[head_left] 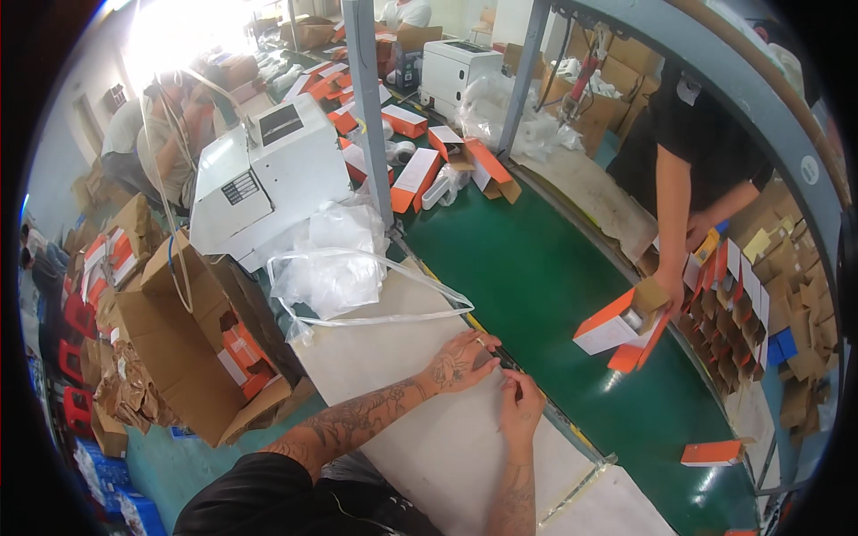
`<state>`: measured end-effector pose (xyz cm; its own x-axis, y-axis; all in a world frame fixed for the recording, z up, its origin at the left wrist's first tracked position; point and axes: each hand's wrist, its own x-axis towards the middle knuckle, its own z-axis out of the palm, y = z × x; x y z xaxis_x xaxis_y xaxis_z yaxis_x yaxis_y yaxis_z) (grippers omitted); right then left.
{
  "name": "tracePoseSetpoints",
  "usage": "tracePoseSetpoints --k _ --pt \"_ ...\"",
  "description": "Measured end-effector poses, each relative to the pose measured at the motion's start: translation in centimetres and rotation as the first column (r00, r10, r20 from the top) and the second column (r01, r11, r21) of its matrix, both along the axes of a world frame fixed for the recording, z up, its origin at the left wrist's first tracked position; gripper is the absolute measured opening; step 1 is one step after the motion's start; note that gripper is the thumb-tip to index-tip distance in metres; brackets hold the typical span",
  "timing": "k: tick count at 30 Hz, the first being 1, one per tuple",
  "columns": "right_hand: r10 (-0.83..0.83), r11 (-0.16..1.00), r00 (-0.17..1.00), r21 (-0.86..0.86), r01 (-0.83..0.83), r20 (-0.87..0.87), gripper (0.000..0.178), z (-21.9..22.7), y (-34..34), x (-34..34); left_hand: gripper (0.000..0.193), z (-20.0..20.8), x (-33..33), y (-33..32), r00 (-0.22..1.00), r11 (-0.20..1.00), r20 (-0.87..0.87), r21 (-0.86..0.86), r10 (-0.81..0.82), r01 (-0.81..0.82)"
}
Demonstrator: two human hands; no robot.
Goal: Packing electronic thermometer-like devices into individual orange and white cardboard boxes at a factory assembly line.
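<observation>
My left hand [460, 362] lies at the near edge of a green conveyor belt [500, 259], its fingers bent and drawn together. Close beside it, my right hand [521, 409] is closed too, with its fingertips almost meeting the left thumb. Something small and dark shows between the fingertips, but I cannot make out what it is. Both forearms rest over a pale worktop [384, 332] along the belt. Across the belt, another person's hand [668, 284] holds an open orange and white box [617, 323].
A heap of clear plastic bags [335, 259] lies left of the belt below a white machine [268, 170]. Grey posts [366, 107] rise beside the belt. Several orange and white boxes [416, 174] crowd its far end. A large cardboard carton [179, 330] stands left. Stacked open boxes [728, 313] stand right.
</observation>
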<state>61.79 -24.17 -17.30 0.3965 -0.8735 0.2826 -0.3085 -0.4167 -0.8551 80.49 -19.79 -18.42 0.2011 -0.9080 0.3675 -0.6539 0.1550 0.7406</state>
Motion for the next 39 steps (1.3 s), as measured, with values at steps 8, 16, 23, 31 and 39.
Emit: tracePoseSetpoints --k 8,16,23,31,39 --pt "-0.001 1.000 1.000 -0.007 0.001 0.011 0.018 0.1 -0.1 0.2 0.035 0.1 0.1 -0.1 0.999 0.999 0.026 -0.031 0.018 -0.017" --pt "-0.015 1.000 1.000 0.003 0.015 -0.016 0.017 -0.5 -0.1 -0.1 0.036 0.5 -0.1 0.0 0.998 0.998 -0.059 0.062 0.022 -0.018" --pt "-0.004 1.000 1.000 0.009 0.005 -0.007 0.018 0.1 0.0 0.2 0.034 -0.3 0.1 0.0 1.000 0.999 0.015 -0.033 0.020 -0.019" --pt "0.013 1.000 1.000 0.007 -0.013 0.005 0.017 -0.3 -0.1 -0.2 0.035 0.0 -0.1 0.2 1.000 1.000 -0.017 -0.013 0.005 -0.005" --pt "0.007 1.000 1.000 -0.008 -0.007 -0.023 0.018 -0.3 0.0 -0.3 0.033 0.5 -0.2 0.3 0.998 0.998 -0.018 -0.041 0.055 -0.056"
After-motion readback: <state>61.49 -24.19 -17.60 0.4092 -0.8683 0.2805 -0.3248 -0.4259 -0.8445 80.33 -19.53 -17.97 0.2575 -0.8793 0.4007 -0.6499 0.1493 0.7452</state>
